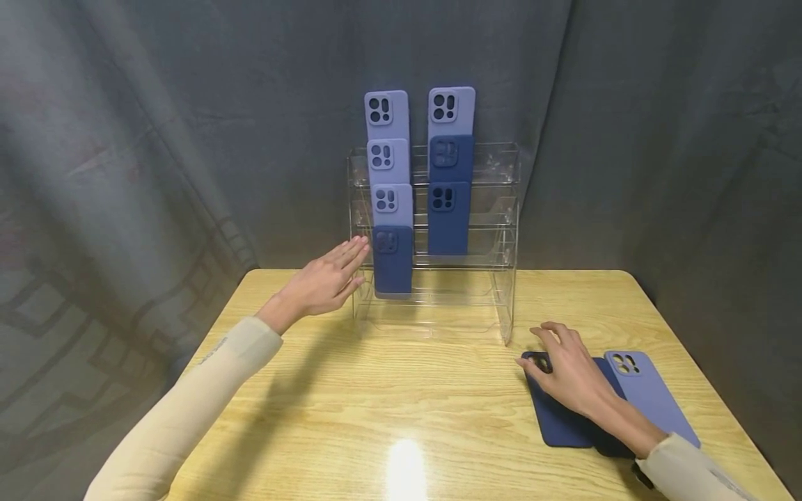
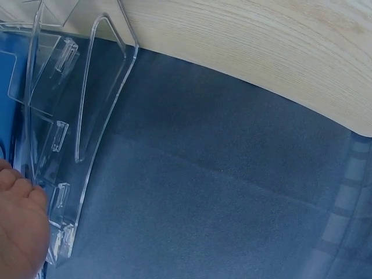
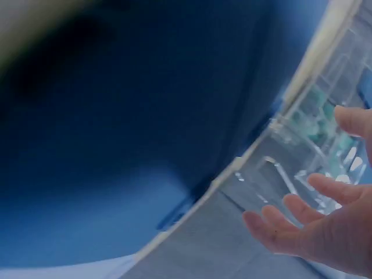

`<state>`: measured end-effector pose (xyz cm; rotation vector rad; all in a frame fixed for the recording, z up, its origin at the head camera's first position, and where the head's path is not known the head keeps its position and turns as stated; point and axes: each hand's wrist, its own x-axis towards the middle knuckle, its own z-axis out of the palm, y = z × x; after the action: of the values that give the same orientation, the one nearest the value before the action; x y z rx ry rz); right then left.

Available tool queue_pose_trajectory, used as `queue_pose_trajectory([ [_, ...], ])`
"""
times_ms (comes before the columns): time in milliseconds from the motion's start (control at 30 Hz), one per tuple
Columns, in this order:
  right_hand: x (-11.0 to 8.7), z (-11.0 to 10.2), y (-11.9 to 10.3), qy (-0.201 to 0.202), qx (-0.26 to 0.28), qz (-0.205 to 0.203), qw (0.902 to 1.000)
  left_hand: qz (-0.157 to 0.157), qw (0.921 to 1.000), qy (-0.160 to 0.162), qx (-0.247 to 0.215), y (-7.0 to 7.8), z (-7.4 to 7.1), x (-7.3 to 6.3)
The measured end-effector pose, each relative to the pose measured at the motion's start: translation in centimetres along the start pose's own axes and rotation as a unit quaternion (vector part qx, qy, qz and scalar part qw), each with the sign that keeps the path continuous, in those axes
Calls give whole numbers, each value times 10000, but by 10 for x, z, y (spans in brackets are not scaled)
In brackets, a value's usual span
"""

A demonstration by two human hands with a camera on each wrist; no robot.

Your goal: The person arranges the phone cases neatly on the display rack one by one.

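Observation:
My left hand [image 1: 326, 278], fingers extended, is at the left side of a clear acrylic tiered rack [image 1: 515, 278]. Its fingertips are beside a dark blue phone case [image 1: 392, 268] standing low in the rack's left column. Above that case stand three lilac cases [image 1: 392, 205]. The right column has a lilac case [image 1: 452, 125] on top and two dark blue cases [image 1: 448, 226] below. Over the table at the right, my right hand [image 1: 567, 372] has its fingers spread and bent above a dark blue case [image 1: 557, 421], partly hiding it. In the right wrist view, no case lies between the fingers [image 3: 334, 189].
A second dark blue case [image 1: 610, 445] and a lilac case [image 1: 658, 396] overlap beside the first on the wooden table [image 1: 376, 396]. Grey curtains [image 1: 250, 139] hang behind and at both sides. The rack's clear side panel [image 2: 99, 142] stands close to the left hand.

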<state>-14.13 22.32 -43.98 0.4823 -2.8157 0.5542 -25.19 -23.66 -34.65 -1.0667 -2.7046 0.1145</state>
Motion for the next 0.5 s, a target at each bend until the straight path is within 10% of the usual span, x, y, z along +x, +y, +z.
queue_pose_trajectory([
  [500, -20, 16, 12, -652, -450, 15, 9969, -41, 10000, -85, -12, 1, -1, 1],
])
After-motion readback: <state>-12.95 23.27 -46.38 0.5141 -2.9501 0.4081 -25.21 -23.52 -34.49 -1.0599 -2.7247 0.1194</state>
